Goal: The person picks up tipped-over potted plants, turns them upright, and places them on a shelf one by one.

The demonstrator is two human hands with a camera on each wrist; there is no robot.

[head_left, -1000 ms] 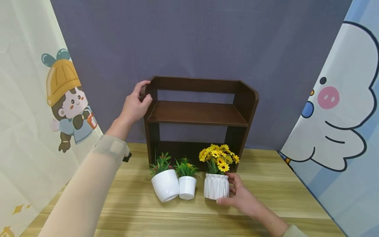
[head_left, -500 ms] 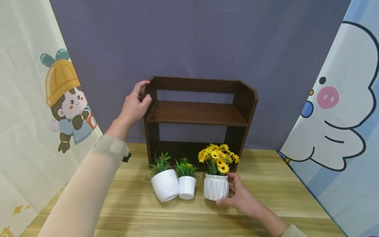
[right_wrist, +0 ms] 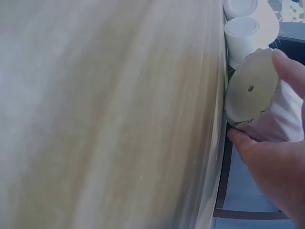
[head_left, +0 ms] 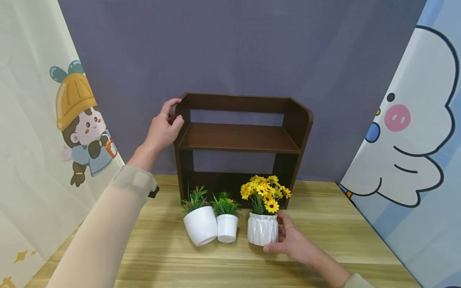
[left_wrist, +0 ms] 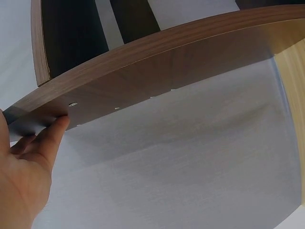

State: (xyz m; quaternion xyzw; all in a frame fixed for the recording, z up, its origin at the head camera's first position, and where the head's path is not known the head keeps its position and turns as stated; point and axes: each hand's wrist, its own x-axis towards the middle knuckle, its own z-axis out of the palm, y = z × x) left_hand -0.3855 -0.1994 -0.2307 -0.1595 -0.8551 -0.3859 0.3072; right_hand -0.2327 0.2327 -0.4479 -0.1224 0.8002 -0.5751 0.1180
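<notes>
With its fingers over the top of the side panel and the thumb on the inner face, my left hand (head_left: 160, 130) grips a dark brown two-tier shelf (head_left: 239, 136) at its left side. In the left wrist view, fingertips press that panel's outer face near a screw. My right hand (head_left: 297, 246) holds a white pleated flowerpot (head_left: 262, 229) from the right, thumb near its base. Yellow artificial flowers (head_left: 265, 194) rise from this pot. The right wrist view shows the flowerpot's round base (right_wrist: 245, 98) with a small hole, facing the camera.
Left of the held pot, a small white potted plant (head_left: 227, 229) and a larger one (head_left: 201, 226) lie tilted side by side, leaves toward the shelf. Beneath is a wood-grain table (head_left: 180, 264). A grey curtain (head_left: 237, 48) hangs behind, with cartoon-printed cloths at both sides.
The flowerpot's base has shifted slightly toward the front of the table in my right hand. My left hand keeps its place on the shelf, and the other two pots stay put.
</notes>
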